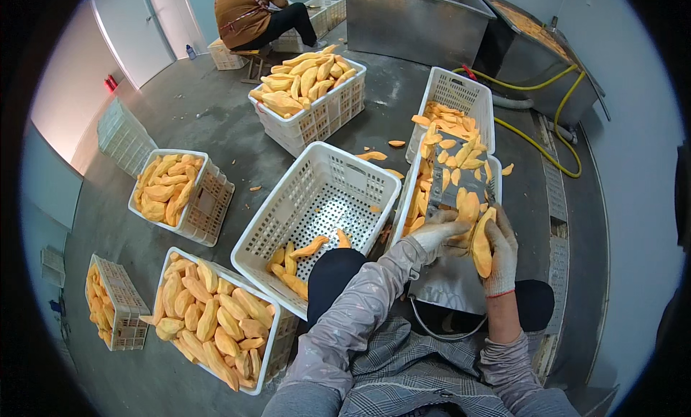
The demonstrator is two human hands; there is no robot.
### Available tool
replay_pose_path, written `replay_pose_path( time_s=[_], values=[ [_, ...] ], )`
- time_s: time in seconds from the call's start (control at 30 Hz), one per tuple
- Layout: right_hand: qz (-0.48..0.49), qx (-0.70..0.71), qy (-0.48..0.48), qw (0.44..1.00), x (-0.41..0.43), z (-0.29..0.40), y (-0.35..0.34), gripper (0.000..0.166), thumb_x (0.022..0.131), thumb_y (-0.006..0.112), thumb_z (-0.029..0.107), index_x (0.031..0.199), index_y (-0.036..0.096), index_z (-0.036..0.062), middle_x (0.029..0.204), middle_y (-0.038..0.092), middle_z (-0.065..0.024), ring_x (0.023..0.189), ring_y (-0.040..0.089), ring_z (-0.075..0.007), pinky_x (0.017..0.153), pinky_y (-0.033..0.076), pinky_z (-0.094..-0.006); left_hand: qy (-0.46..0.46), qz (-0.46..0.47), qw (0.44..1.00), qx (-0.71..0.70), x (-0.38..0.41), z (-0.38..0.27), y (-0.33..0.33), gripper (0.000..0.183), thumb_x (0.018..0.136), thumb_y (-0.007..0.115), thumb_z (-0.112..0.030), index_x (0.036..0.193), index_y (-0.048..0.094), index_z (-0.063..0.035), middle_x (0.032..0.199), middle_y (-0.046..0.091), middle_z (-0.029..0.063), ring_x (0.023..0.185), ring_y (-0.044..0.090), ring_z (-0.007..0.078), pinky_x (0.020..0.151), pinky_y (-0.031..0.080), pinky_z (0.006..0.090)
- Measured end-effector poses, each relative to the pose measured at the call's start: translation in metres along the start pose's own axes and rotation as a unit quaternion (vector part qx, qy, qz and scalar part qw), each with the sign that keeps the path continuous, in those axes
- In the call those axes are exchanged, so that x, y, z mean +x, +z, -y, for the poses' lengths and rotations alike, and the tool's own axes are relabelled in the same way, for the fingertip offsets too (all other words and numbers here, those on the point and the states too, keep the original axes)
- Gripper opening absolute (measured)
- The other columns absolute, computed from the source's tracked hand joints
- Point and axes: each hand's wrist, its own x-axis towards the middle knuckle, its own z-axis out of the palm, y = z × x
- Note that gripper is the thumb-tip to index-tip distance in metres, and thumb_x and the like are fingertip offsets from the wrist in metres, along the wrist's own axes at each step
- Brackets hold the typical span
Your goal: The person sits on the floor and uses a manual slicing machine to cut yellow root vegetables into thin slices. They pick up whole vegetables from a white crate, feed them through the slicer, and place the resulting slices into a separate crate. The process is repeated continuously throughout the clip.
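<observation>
My right hand (503,255), in a pale knit glove, grips a long peeled sweet potato piece (482,245), held upright. Close beside it, my gloved left hand (440,234) has its fingers round another peeled orange piece (468,207); part of that hand's grip is hidden. Both hands are over the near end of a sloping metal plate (447,281) between my knees. Flat orange slices (463,153) lie on the plate's far part. Beneath it, a white plastic crate (498,179) contains more cut pieces (418,203).
A white crate (253,239) at my left knee has a few pieces in it. Heaped crates of peeled sweet potatoes (210,314) stand further left and ahead (307,79). A yellow hose (540,153) runs along the right. Beyond are a steel tank (415,25) and a seated person (243,17).
</observation>
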Motion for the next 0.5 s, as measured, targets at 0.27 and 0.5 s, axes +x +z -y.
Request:
replay_pose_path(
  time_s=[0.27, 0.5],
  values=[
    [-0.028, -0.412, -0.171, 0.895, 0.053, -0.006, -0.019, 0.046, 0.090, 0.065, 0.012, 0.134, 0.061, -0.0025, 0.127, 0.063, -0.0172, 0.113, 0.062, -0.0299, 0.100, 0.049, -0.0376, 0.155, -0.166, 0.929, -0.294, -0.012, -0.055, -0.002, 0.050, 0.096, 0.065, -0.046, 0.128, 0.055, -0.0087, 0.104, 0.068, 0.0039, 0.064, 0.064, 0.0122, 0.044, 0.048, 0.0242],
    [0.067, -0.753, -0.346, 0.556, 0.055, -0.071, -0.042, 0.045, 0.092, 0.062, 0.032, 0.118, 0.067, -0.0037, 0.125, 0.060, -0.0231, 0.118, 0.055, -0.0387, 0.096, 0.047, -0.0469, 0.276, -0.233, 0.830, -0.424, -0.039, -0.070, -0.061, 0.032, 0.099, 0.061, -0.043, 0.112, 0.058, -0.0144, 0.088, 0.064, -0.0005, 0.053, 0.054, 0.0049, 0.040, 0.044, 0.0152]
  ],
)
